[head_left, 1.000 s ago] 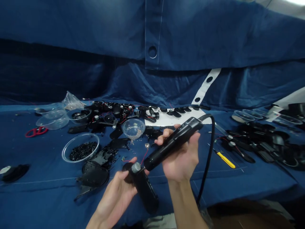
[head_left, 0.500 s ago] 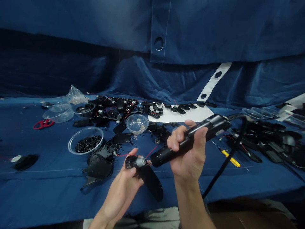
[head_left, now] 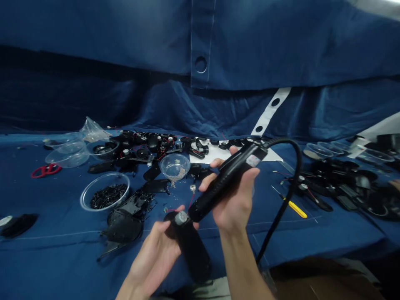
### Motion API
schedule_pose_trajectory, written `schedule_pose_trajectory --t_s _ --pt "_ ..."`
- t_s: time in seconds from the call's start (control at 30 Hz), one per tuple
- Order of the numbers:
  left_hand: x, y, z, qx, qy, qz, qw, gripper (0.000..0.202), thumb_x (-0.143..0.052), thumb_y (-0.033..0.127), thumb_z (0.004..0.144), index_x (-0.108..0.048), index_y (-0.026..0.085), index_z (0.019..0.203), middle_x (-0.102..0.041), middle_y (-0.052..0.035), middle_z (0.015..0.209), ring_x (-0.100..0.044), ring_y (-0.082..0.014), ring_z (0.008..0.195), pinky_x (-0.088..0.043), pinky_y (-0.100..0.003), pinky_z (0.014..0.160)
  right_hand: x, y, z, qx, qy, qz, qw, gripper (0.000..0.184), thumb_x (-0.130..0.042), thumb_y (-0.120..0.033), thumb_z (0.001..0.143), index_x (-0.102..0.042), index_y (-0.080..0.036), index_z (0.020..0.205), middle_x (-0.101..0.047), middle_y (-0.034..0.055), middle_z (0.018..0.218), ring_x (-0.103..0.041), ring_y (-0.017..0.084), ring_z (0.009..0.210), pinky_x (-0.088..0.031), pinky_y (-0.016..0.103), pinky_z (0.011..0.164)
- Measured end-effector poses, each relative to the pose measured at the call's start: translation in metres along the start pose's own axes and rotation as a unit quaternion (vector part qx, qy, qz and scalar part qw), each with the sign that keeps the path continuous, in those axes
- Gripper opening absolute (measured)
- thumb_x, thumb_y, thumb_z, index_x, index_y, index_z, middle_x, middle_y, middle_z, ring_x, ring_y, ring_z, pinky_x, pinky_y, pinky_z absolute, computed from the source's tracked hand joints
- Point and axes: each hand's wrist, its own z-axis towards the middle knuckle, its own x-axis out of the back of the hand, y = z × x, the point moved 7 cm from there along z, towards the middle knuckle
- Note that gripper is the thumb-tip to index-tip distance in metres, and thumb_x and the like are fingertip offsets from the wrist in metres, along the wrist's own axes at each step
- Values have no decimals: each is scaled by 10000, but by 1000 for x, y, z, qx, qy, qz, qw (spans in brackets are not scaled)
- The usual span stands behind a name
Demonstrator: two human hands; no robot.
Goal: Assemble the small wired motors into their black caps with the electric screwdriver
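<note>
My left hand [head_left: 159,246] is closed on a black plastic part [head_left: 193,252] with a long flat flap and a small grey motor [head_left: 181,217] in its round end. Thin red wires trail from this part to a small white connector [head_left: 193,188]. In my right hand [head_left: 234,204] is a corded black electric screwdriver [head_left: 221,183], tilted down to the left. Its tip end meets the part beside the motor; whether the bit touches a screw is hidden. The cord [head_left: 295,179] loops off to the right.
Left of my hands stand a bowl of black screws [head_left: 106,191], black shells [head_left: 125,223] and red scissors [head_left: 46,170]. A bowl of tiny screws [head_left: 175,167] sits behind them. Rightward lie a yellow-handled screwdriver [head_left: 296,209] and piled black parts [head_left: 353,183]. Another person's hand shows at the right edge.
My right hand has tipped the electric screwdriver more steeply and brought it closer to the motor. The black part has turned in my left hand. The view has shifted slightly.
</note>
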Motion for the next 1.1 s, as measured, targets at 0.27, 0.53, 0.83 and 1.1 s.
schedule_pose_trajectory --t_s 0.27,0.53,0.83,1.1 --pt "-2 -9 6 39 -52 -40 997 350 -616 238 995 -721 110 1304 -738 -160 1334 -689 -342 1267 -471 -467 1187 1 9 1 104 95 -98 985 355 -658 -437 994 -386 -323 1193 -712 -34 971 -646 98 538 -523 222 436" --pt "-6 -14 8 41 -25 -41 998 284 -601 264 1004 -782 121 1170 -779 -128 1244 -729 -323 1184 -505 -453 1134 3 7 -2 117 124 -95 981 367 -733 -340 952 -411 -296 1122 -717 -41 912 -711 138 613 -540 236 459" --pt "-3 -8 6 8 -16 -5 1000 363 -644 299 978 -717 141 1297 -735 -147 1337 -720 -345 1188 -528 -449 1070 5 3 0 109 130 -52 984 355 -727 -355 935 -501 -311 1205 -711 -29 913 -651 123 571 -537 264 471" --pt "-2 0 -4 -12 0 57 998 624 -629 307 985 -457 156 1566 -722 -181 1329 -706 -364 1211 -545 -459 991 -2 7 8 -41 -16 25 999 521 -810 -217 793 -600 -300 1263 -656 -33 998 -603 66 645 -524 238 625"
